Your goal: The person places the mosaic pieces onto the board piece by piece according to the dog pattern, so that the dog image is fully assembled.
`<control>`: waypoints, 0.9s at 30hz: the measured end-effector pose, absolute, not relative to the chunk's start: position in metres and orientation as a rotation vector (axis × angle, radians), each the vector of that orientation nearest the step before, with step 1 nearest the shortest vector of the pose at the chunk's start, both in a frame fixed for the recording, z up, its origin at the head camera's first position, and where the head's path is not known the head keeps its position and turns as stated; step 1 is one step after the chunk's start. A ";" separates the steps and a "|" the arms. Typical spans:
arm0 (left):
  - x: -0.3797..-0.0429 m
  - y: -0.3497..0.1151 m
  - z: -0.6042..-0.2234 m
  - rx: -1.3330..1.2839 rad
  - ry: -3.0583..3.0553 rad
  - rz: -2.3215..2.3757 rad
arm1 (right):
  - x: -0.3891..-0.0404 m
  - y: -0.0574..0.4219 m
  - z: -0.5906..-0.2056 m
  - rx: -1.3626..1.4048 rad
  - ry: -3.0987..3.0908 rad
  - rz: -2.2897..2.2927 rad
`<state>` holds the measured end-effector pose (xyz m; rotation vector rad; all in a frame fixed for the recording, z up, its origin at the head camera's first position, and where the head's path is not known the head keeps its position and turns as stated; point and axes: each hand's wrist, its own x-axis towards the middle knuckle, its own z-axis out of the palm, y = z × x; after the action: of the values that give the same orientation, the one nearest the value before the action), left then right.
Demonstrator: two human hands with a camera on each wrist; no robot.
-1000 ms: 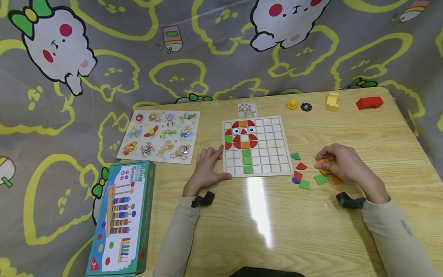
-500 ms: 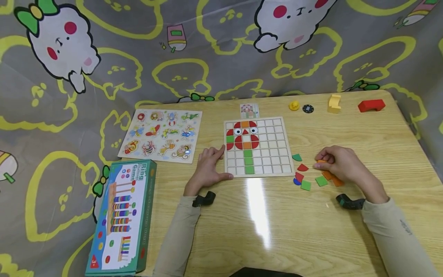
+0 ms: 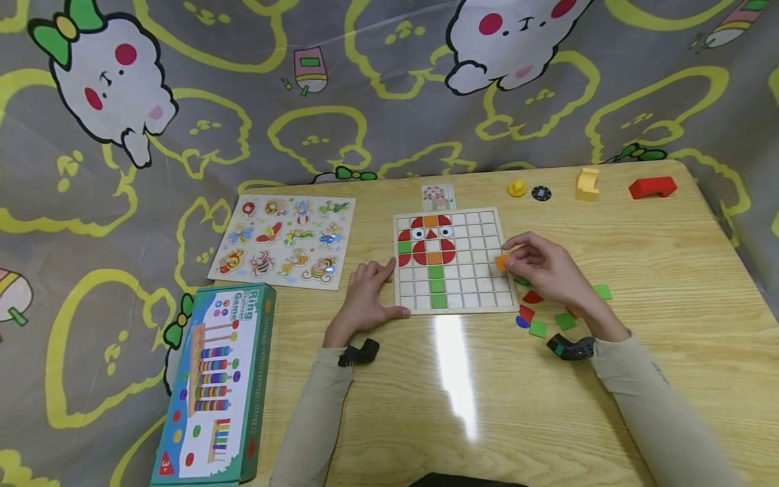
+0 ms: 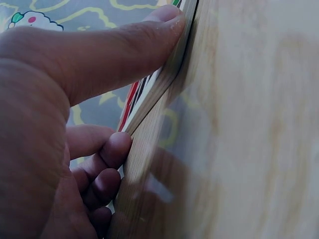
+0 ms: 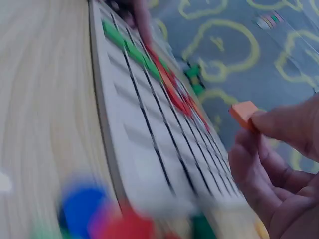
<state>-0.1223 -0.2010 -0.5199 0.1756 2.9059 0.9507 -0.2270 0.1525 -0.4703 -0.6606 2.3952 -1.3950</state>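
An orange tile (image 3: pixel 502 262) is hovering at the right edge of the grid board (image 3: pixel 477 287), the right hand (image 3: pixel 546 269) pinching it in a thumb-and-finger grip above the loose tiles (image 3: pixel 538 329) lying on the counter (image 3: pixel 523 406). The left hand (image 3: pixel 365 297) is keeping its grip spread, thumb touching the board's near left corner and index finger its left side. Beyond, a picture card (image 3: pixel 438 197) is lying just behind the board, while an insect puzzle (image 3: pixel 282 242) and a ring game box (image 3: pixel 213 379) are sitting leftward.
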 end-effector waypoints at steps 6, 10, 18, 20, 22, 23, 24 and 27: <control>-0.122 -0.200 -0.521 0.196 2.912 0.948 | -0.226 0.107 -0.489 -0.723 2.332 -1.381; -0.122 -0.200 -0.521 0.205 2.908 0.957 | -0.225 0.088 -0.497 -0.853 2.454 -1.277; -0.121 -0.201 -0.521 0.181 2.914 0.957 | -0.227 0.076 -0.500 -1.011 2.581 -1.155; -0.122 -0.201 -0.521 0.179 2.913 0.958 | -0.228 0.076 -0.500 -1.011 2.590 -1.141; -0.122 -0.201 -0.520 0.177 2.911 0.960 | -0.228 0.076 -0.500 -1.017 2.591 -1.129; -0.122 -0.201 -0.520 0.176 2.910 0.962 | -0.228 0.076 -0.500 -1.022 2.589 -1.127; -0.122 -0.201 -0.519 0.175 2.909 0.962 | -0.228 0.075 -0.500 -1.027 2.586 -1.126; -0.122 -0.201 -0.519 0.171 2.904 0.965 | -0.228 0.074 -0.501 -1.058 2.573 -1.125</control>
<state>-0.1221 -0.2014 -0.5187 0.1708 2.9042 0.9654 -0.2284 0.0745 -0.5007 -1.0576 2.5727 -1.1248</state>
